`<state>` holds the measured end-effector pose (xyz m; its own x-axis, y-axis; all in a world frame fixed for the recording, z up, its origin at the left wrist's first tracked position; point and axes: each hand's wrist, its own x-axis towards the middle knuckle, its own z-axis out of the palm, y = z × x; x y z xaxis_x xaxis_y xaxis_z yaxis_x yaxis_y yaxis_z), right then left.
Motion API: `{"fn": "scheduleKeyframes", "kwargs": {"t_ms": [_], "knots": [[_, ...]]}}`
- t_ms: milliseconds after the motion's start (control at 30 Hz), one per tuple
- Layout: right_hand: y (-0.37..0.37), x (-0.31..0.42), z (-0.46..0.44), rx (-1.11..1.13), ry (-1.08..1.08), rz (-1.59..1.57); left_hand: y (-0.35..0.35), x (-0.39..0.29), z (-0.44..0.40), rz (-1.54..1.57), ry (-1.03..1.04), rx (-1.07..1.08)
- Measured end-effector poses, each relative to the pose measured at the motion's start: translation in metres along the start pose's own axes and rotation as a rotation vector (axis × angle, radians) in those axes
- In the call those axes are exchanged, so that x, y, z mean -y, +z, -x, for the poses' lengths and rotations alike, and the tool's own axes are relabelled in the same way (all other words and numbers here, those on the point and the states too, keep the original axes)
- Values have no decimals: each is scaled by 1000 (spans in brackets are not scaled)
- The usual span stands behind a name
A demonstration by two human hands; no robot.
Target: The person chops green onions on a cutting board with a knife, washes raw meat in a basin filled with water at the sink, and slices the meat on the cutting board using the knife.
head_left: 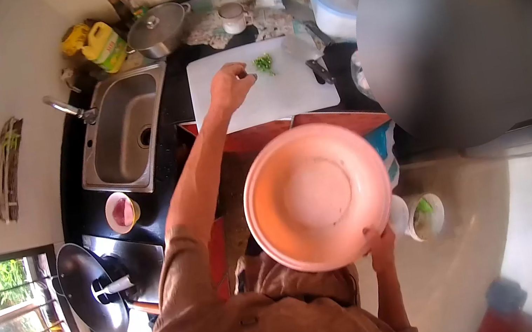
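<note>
Head view: right hand (380, 245) is holding the pink basin (317, 192), closed on its near right rim; part of the hand is showing over the lip, the rest of the grip is hiding behind the wall. Basin is hanging in front of the torso, just this side of the counter edge, mouth facing up toward the head. Left hand (232, 88) is hovering at the left half of the white cutting board (269, 101), thumb and fingers curling close together; can't tell if they're touching the board or pinching anything. Chopped greens (264, 64) are lying in a small pile on the board, just right of those fingertips. Black-handled knife (318, 72) is resting on the board's right side, apart from the greens. Steel sink (118, 135) is sitting left of the board; lidded pot (158, 30) and mug (233, 18) are standing behind it. Small bowl (116, 213) is sitting near the sink's front edge, holding something pinkish.
</note>
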<state>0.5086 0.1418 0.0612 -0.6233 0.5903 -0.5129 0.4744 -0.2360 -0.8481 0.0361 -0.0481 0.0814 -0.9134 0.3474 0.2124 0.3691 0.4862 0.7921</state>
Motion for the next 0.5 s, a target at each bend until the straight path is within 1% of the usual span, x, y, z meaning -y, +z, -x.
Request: {"fn": "scheduleKeyframes", "kwargs": {"t_ms": [33,67,100,167,200,233,267,300,367,433,467,500], "knots": [[7,15,-12,9,-26,-11,10,30,-19,-200,247,53],[24,36,-31,9,-43,-17,10,54,-27,-362,271,246],[37,58,-37,-11,-81,-25,-1,46,-24,-309,154,283],[56,97,-40,-21,-93,-5,-24,64,-17,-66,136,230],[73,119,-55,18,-112,19,-39,62,-13,-69,126,209],[89,138,-71,63,-128,47,-59,49,2,241,-195,132],[104,150,-93,89,-201,139,-75,44,20,554,-531,46],[121,166,-110,118,-169,168,-90,47,40,653,-558,-58],[161,199,-142,346,-110,134,-109,76,85,984,-618,-102],[214,220,-178,451,-92,172,-125,58,116,1112,-681,-233],[225,228,-180,489,-48,206,-141,10,121,902,-898,-218],[251,237,-192,590,-50,209,-141,32,149,1052,-981,-235]]}}
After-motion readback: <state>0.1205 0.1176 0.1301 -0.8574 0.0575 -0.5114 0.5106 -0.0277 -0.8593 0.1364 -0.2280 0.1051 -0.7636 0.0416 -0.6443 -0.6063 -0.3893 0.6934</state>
